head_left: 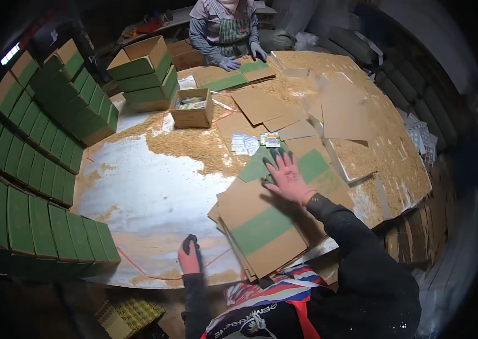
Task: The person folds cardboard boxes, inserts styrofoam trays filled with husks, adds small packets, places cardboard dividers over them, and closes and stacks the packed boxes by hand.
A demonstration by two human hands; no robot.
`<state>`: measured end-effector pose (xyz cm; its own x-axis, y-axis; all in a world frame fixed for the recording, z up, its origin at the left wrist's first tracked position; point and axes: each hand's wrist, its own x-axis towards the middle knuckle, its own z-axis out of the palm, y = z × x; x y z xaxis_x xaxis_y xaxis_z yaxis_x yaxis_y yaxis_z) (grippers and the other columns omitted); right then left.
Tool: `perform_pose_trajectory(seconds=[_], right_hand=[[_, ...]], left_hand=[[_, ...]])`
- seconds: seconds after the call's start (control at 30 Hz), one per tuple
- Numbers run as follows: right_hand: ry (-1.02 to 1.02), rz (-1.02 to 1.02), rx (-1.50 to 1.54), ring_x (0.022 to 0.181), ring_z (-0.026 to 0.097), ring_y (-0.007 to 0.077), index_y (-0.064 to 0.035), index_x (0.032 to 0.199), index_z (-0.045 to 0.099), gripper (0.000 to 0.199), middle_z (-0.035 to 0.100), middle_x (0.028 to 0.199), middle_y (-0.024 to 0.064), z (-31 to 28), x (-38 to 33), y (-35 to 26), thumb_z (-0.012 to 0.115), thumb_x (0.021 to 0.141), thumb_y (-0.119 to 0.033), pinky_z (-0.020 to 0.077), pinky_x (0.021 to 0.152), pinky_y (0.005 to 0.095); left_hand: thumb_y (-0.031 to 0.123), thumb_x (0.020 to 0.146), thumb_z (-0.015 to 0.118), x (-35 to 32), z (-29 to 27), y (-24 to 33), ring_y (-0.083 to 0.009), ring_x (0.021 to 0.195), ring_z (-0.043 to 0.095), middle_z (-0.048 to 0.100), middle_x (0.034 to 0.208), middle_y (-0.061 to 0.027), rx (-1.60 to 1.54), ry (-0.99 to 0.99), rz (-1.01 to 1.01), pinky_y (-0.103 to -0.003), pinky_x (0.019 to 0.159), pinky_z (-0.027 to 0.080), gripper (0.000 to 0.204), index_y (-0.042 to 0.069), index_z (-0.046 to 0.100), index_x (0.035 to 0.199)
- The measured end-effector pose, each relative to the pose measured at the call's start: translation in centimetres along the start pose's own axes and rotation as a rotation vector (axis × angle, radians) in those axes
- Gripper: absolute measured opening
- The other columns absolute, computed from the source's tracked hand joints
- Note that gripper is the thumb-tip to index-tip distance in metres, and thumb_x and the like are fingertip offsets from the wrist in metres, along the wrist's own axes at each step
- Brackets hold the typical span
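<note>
My right hand [290,178], in a pink glove with dark fingertips, is spread out with its fingers apart over flattened cardboard boxes [264,226]. These boxes are brown with a green band and lie in a stack in front of me. To the left of the stack, near the table's front edge, my left hand [190,257] wears a matching glove. Its fingers are curled in and nothing shows in them. Just beyond my right fingers lie a small colourful card [271,139] and some white printed slips [245,143].
Green-and-brown boxes [27,220] stand in rows at left; stacked open boxes [144,73] are behind. A small carton [192,116] holds packets. Loose brown grains [193,151] cover parts of the table. Opposite, a gloved co-worker [228,34] touches flat cardboard [233,79].
</note>
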<state>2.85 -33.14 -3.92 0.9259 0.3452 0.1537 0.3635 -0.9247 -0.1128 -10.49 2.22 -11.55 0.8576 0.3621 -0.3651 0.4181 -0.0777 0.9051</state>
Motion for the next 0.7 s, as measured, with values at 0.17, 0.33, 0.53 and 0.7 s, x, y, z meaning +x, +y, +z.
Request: perform_pose_trajectory(seconds=[0.17, 0.33, 0.53, 0.7], right_hand=[[-0.068, -0.068, 0.057, 0.123, 0.032, 0.0389, -0.0052, 0.128, 0.044, 0.063, 0.043, 0.125, 0.0210, 2.0, -7.7, 6.4, 0.055, 0.080, -0.045, 0.0140, 0.107, 0.0545], [0.017, -0.079, 0.429, 0.125, 0.031, 0.0412, 0.0026, 0.127, 0.041, 0.065, 0.041, 0.127, 0.0263, 0.6, -8.1, 8.2, 0.055, 0.081, -0.041, 0.0129, 0.109, 0.0515], [0.189, -0.663, 0.157, 0.096, 0.055, 0.0299, -0.0007, 0.103, 0.057, 0.038, 0.056, 0.098, 0.0161, -20.5, -9.5, 10.0, 0.059, 0.072, -0.023, 0.0439, 0.088, 0.0390], [0.106, -0.626, -0.014, 0.076, 0.055, 0.0184, -0.0096, 0.089, 0.058, 0.020, 0.053, 0.077, 0.0043, -21.9, -6.9, 9.8, 0.059, 0.074, -0.023, 0.0438, 0.065, 0.0304]], left_hand=[[0.028, 0.088, 0.053, -5.8, 13.3, -3.1, -0.0382, 0.116, 0.045, 0.046, 0.126, -0.0272, 0.453, 0.060, 0.024, -0.039, 0.097, 0.036, 0.055, -0.005, 0.037, 0.130], [0.003, 0.079, 0.058, -11.3, 10.4, 11.0, -0.0252, 0.107, 0.056, 0.054, 0.121, -0.0184, 0.379, -0.071, 0.274, -0.034, 0.087, 0.046, 0.059, -0.002, 0.036, 0.133], [0.019, 0.093, 0.048, -12.8, 10.8, 25.1, -0.0166, 0.106, 0.054, 0.055, 0.118, -0.0130, -0.142, -0.284, 0.221, -0.029, 0.085, 0.046, 0.037, 0.001, 0.046, 0.125], [0.040, 0.093, 0.045, -6.6, 10.9, 27.0, -0.0143, 0.076, 0.061, 0.061, 0.091, -0.0090, 0.795, -0.677, -0.012, -0.028, 0.065, 0.049, 0.046, -0.001, 0.052, 0.112]])
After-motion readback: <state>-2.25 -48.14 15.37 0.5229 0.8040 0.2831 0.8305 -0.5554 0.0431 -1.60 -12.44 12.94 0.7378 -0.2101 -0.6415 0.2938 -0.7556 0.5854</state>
